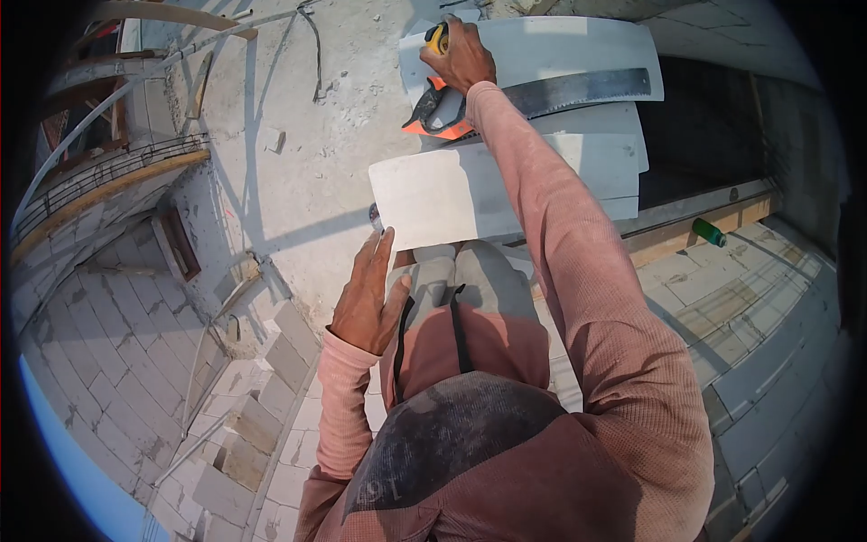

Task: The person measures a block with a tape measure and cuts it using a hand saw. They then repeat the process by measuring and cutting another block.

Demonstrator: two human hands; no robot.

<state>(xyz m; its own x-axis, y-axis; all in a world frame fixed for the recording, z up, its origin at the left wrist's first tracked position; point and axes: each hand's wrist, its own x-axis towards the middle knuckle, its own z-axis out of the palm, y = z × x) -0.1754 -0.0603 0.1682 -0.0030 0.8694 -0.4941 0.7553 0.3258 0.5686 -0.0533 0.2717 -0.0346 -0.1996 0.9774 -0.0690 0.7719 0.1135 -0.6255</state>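
My right hand [468, 60] is closed around a yellow and black tape measure [437, 39], over the far end of a pale block [551, 43]. Below that hand lies a hand saw [587, 91] with an orange and black handle, its toothed blade stretching right across the blocks. My left hand [363, 303] has its fingers stretched out and holds nothing. Its fingertips are right by the lower left corner of the nearest white block [423, 194]. A small round metallic thing [375, 215] shows in part at that block's left edge.
A green bottle [709, 232] lies to the right by a wooden beam [673, 237]. Block walls [135, 334] rise at the left, with loose blocks [239, 452] stacked below. Small rubble [275, 139] and a dark cable [317, 59] lie on the concrete floor [307, 181].
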